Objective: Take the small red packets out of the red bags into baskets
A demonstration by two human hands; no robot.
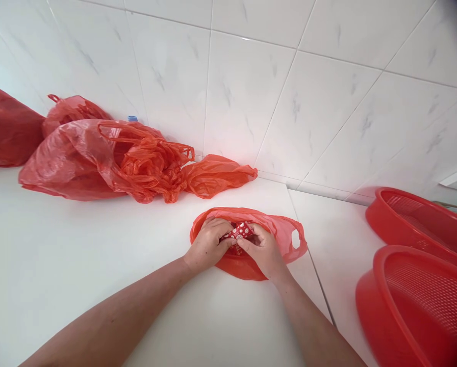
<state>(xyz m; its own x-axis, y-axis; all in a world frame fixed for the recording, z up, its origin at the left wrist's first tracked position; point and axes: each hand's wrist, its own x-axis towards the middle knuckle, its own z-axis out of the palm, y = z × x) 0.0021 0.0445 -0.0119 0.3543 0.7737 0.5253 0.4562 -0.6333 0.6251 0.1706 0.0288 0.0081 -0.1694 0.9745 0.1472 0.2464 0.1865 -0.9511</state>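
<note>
A small red packet with white dots (pixel 240 231) is pinched between my two hands over a red plastic bag (pixel 285 232) that lies flat on the white counter (pixel 79 270). My left hand (pixel 208 245) grips the packet's left end with its fingers curled. My right hand (pixel 262 250) holds the right end between thumb and fingers. The bag's handle loop sticks out to the right of my right hand.
A heap of crumpled red plastic bags (pixel 109 158) lies at the back left against the white tiled wall (pixel 274 86). Two red perforated plastic baskets (pixel 415 300) stand at the right edge. A blue cap (pixel 132 119) peeks out behind the bags.
</note>
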